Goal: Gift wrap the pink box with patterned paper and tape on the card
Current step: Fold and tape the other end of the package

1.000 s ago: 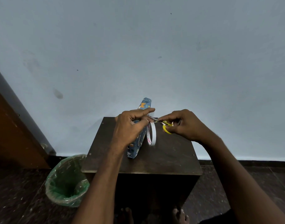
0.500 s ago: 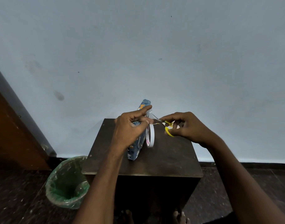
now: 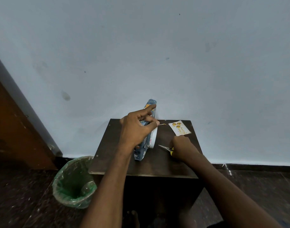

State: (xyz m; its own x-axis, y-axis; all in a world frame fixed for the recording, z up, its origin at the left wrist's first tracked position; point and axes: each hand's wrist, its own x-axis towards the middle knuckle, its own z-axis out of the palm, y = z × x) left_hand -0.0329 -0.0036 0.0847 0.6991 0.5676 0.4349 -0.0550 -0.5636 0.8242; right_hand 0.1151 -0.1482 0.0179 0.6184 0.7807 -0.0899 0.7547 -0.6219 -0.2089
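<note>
On table — right hand lowered, gripping scissors; left hand pinching tape — card uncovered.

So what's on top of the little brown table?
On the table stand a wrapped box on its edge with a tape roll against it, a card, and scissors under the right hand. The arms hide part of the tabletop.

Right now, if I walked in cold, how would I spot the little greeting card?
Find the dark brown wooden table against the pale wall. At its far right corner, beyond the right hand with yellow-handled scissors, lies the small white card. It alone lies flat, white with gold balloons and gold writing.
</note>
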